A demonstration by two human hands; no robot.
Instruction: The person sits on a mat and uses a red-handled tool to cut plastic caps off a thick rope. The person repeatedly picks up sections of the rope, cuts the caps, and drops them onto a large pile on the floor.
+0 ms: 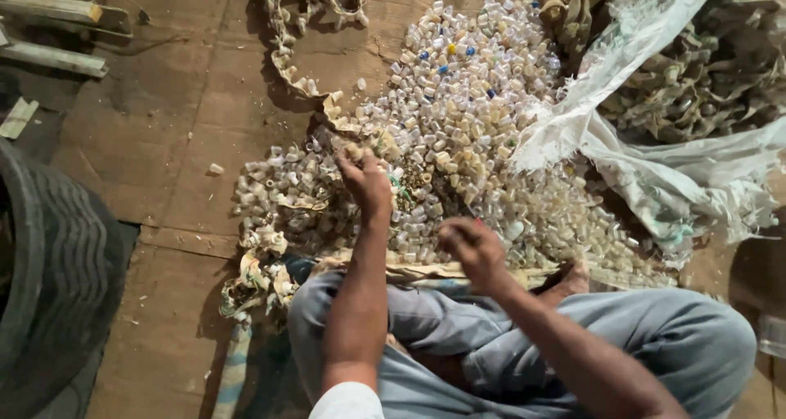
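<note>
**Both hands at the heap of plastic caps**

Left hand point(366, 183): fingers curled down, tips pressed into the heap of small translucent plastic caps point(458, 116); grasp cannot be told. Right hand point(472, 249): clenched loosely, contents hidden, just above the heap's near edge. Torn white woven sack point(655, 153) adjoins rightward; black rubber tyre point(53, 263) far left.

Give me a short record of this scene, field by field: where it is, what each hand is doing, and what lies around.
Setting: person sitting cross-legged on a brown floor
Main heap: pile of small pale plastic bottle necks and caps, a few blue
Left hand: reaching into the pile, fingers curled among the pieces
Right hand: closed loosely just above the pile's near edge; whether it holds a piece cannot be told
Right of pile: torn white woven sack
Far left: dark tyre
Top left: wooden planks
</note>
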